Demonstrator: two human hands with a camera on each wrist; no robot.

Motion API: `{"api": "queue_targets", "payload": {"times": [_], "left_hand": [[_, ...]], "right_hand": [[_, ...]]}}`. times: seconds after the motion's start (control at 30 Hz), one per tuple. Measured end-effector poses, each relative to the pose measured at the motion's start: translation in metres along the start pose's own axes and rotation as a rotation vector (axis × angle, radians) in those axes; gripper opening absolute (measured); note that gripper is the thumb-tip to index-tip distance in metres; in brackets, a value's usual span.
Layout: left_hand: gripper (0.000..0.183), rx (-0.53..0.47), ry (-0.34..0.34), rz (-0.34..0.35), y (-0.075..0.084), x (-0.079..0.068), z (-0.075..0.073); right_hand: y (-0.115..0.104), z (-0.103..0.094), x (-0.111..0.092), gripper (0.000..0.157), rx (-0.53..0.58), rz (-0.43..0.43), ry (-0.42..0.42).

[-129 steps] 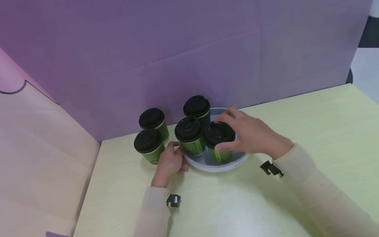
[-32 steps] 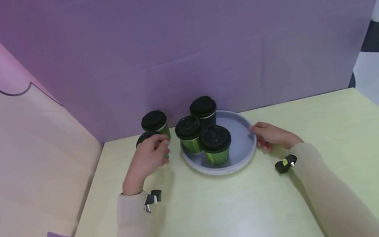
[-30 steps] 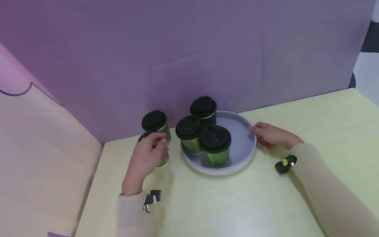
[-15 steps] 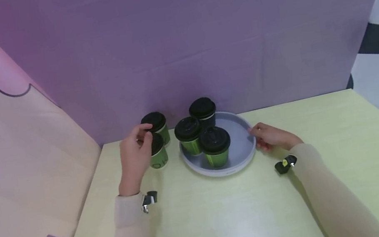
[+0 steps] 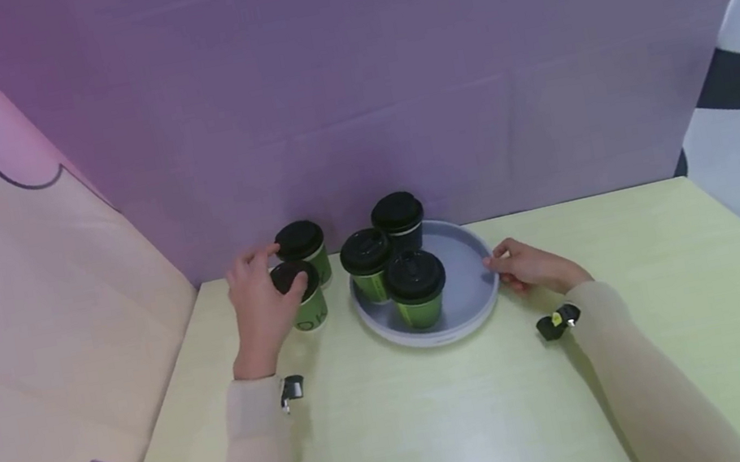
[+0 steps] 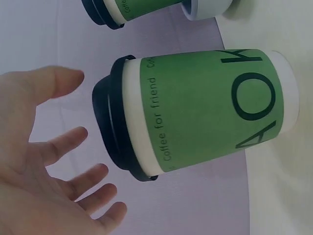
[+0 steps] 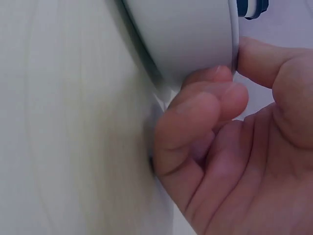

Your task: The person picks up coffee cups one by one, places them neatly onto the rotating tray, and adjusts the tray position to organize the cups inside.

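My left hand (image 5: 258, 304) is at the left side of a green paper coffee cup (image 5: 312, 311) with a black lid, standing upright on the table. In the left wrist view, the fingers are spread and a gap separates them from the cup's lid (image 6: 115, 120). My right hand (image 5: 533, 268) grips the right rim of a round grey tray (image 5: 470, 271), thumb on top and fingers curled below. Three similar lidded cups stand on the tray's left half: a front cup (image 5: 422, 313), a left cup (image 5: 371, 287) and a back cup (image 5: 398, 213).
Another lidded cup (image 5: 301, 241) stands behind the one by my left hand, close to the purple backdrop (image 5: 388, 79). The pale table (image 5: 412, 430) ends at this backdrop, and a printed cloth (image 5: 58, 319) borders it on the left.
My right hand has gone from the front cup to the tray's right rim. My left hand has left the tray's left edge for the cup beside it, lately drawing leftward with fingers spreading.
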State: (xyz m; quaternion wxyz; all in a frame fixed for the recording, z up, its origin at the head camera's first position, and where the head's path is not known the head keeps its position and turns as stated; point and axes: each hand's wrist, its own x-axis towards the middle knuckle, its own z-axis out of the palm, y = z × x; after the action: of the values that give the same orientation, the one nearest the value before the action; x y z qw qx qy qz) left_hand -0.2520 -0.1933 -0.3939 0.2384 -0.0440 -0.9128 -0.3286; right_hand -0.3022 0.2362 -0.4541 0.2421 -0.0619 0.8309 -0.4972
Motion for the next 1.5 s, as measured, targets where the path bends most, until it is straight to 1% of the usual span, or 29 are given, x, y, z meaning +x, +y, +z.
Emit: {"api": "queue_targets", "payload": {"times": [0.17,0.27,0.47,0.73,1.0,1.3,1.4,1.5], "left_hand": [[0.07,0.02,-0.079,-0.034,-0.004,-0.002,0.001],[0.075,0.027,-0.12,-0.063,-0.004,-0.003,0.002],[0.078,0.034,-0.167,-0.125,-0.003,-0.004,0.005],[0.084,0.054,-0.21,-0.111,-0.006,-0.003,0.008],[0.089,0.059,-0.263,-0.133,-0.011,-0.006,0.009],[0.089,0.076,-0.279,-0.141,-0.012,-0.005,0.009],[0.088,0.075,-0.278,-0.14,-0.012,-0.004,0.009],[0.088,0.07,-0.276,-0.138,-0.012,-0.004,0.009]], "right_hand": [[-0.001,-0.001,-0.001,0.054,0.006,-0.012,-0.021],[-0.001,-0.003,-0.002,0.061,-0.009,-0.026,-0.033],[0.0,-0.005,-0.002,0.062,-0.023,-0.029,-0.048],[-0.001,-0.004,-0.003,0.065,-0.059,-0.007,-0.061],[-0.001,-0.002,-0.004,0.069,-0.093,-0.001,-0.085],[-0.005,-0.002,-0.007,0.072,-0.146,-0.011,-0.113],[-0.006,-0.003,-0.01,0.069,-0.167,-0.02,-0.109],[-0.006,-0.004,-0.011,0.06,-0.17,-0.034,-0.079]]}}
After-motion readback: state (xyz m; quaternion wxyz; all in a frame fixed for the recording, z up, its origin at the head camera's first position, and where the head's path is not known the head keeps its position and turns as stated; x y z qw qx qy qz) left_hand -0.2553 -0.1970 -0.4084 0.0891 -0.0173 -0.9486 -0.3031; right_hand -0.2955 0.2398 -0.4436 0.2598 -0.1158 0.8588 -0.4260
